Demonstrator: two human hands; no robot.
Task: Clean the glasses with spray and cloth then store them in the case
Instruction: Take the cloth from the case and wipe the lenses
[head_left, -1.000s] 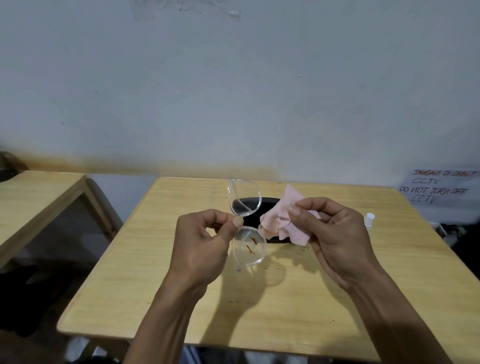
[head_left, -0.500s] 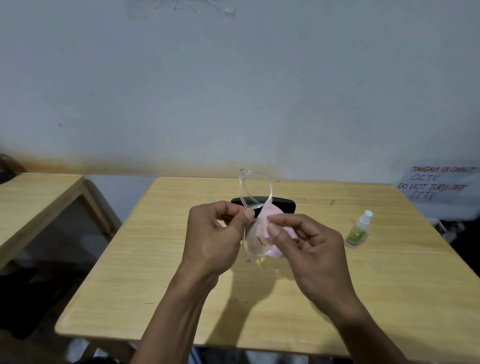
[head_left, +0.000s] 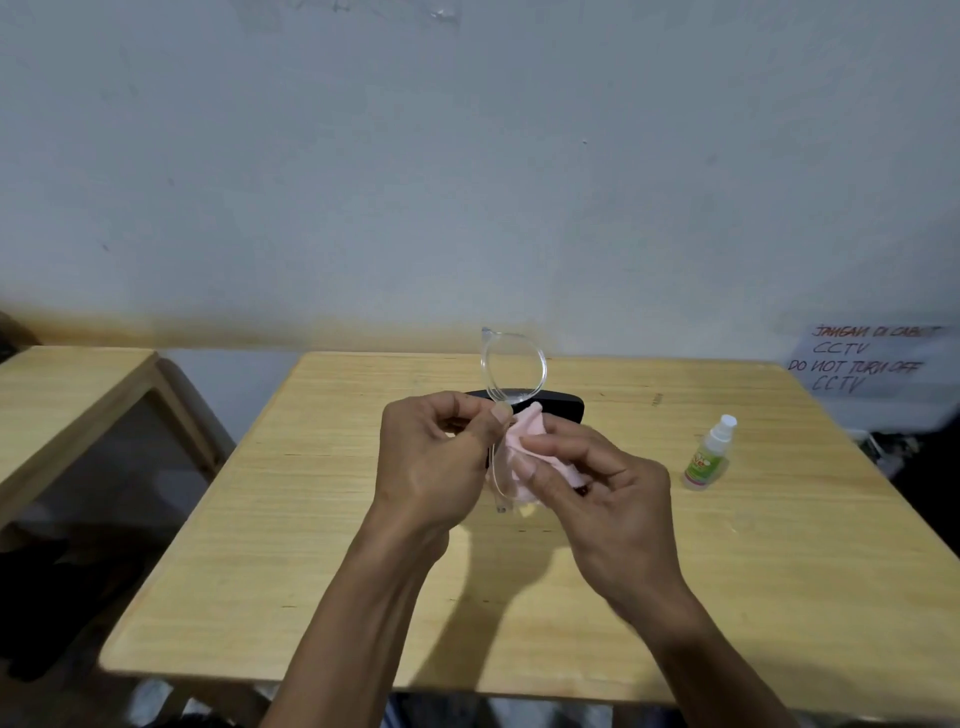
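Above the light wooden tabletop (head_left: 311, 545) centre, left hand (head_left: 436, 462) pinches clear-framed glasses (head_left: 511, 371) upright, steadying them; right hand (head_left: 587, 483) fingers (head_left: 545, 447) grip pink cloth (head_left: 524, 434) against the lower lens for wiping.

Surface (head_left: 311, 519): light wooden top with visible grain, set against a pale wall. Items lying directly on it: one black glasses case (head_left: 563, 408), toward the far edge at centre, partly hidden; one small spray bottle (head_left: 710, 453), white nozzle, clear body, green label, tilted, at the right, well apart from the case.
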